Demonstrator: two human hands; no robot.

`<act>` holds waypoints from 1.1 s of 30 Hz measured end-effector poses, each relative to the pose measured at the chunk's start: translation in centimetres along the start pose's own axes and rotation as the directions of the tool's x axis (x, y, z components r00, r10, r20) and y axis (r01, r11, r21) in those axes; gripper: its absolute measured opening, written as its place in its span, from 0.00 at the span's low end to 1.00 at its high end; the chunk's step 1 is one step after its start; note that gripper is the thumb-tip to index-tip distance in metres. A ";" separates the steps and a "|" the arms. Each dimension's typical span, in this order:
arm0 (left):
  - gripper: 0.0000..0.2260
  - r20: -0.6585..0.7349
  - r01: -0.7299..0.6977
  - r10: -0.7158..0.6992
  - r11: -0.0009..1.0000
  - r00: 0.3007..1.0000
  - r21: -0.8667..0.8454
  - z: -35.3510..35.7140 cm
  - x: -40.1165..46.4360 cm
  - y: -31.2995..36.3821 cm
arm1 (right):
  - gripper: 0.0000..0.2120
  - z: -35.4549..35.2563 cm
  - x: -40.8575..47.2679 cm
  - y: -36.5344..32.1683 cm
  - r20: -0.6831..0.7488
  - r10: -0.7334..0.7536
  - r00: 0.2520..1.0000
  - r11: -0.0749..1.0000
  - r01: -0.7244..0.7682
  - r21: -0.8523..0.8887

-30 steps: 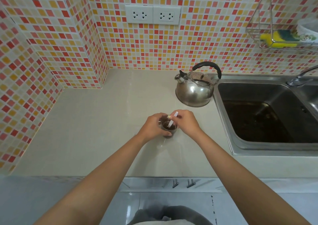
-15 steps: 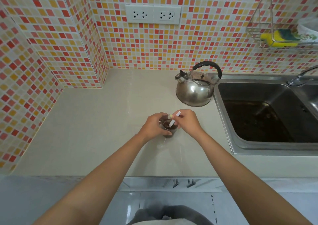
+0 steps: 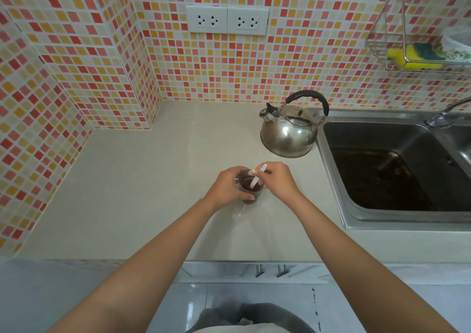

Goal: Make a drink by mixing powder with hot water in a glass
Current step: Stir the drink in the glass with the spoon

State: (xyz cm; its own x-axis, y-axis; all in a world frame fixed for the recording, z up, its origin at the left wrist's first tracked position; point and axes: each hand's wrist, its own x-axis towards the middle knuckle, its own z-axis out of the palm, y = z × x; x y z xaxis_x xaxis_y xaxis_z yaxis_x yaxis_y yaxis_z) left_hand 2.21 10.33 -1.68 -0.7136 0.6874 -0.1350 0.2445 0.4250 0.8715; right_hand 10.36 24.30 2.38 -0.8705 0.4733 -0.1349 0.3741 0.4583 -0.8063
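Observation:
A small clear glass [image 3: 251,192] stands on the beige counter [image 3: 142,179], holding a dark brown drink. My left hand [image 3: 225,186] wraps around its left side. My right hand [image 3: 277,179] pinches a white spoon [image 3: 257,178] whose lower end dips into the drink while its handle slants up to the right. A steel kettle [image 3: 289,131] with a black handle sits behind the glass, next to the sink.
A steel sink [image 3: 397,177] with dark water takes up the right side, its tap [image 3: 446,114] at the far right. A wire rack [image 3: 418,49] with a yellow sponge hangs on the tiled wall. Two sockets [image 3: 226,19] are above the counter.
The spoon's handle has shifted slightly in the glass as my right hand moves it. My left hand and the glass stay in place.

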 end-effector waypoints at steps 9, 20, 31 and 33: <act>0.33 -0.006 0.004 -0.004 1.000 1.000 0.026 0.0 0.0 0.1 | 0.11 0.1 0.2 0.4 -0.101 0.129 0.986 0.986 -0.117 0.120; 0.33 -0.010 0.003 -0.002 1.000 1.000 0.015 0.1 0.0 0.0 | 0.10 0.5 -0.3 0.3 -0.090 0.035 0.995 0.999 -0.038 -0.035; 0.32 -0.009 0.001 -0.001 1.000 1.000 0.014 0.1 0.0 -0.1 | 0.09 0.7 -0.4 -0.4 -0.050 -0.006 0.999 0.999 0.004 -0.043; 0.33 -0.008 0.003 -0.003 1.000 1.000 0.020 0.1 0.0 0.0 | 0.10 0.8 -0.6 -0.1 -0.103 -0.017 0.995 0.989 0.001 -0.146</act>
State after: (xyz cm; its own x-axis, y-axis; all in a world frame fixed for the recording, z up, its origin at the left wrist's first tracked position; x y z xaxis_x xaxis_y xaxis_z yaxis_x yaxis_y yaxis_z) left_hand 2.29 10.39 -1.73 -0.7193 0.6815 -0.1344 0.2551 0.4391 0.8615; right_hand 10.64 23.37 2.10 -0.8391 0.5405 -0.0616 0.4154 0.5635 -0.7140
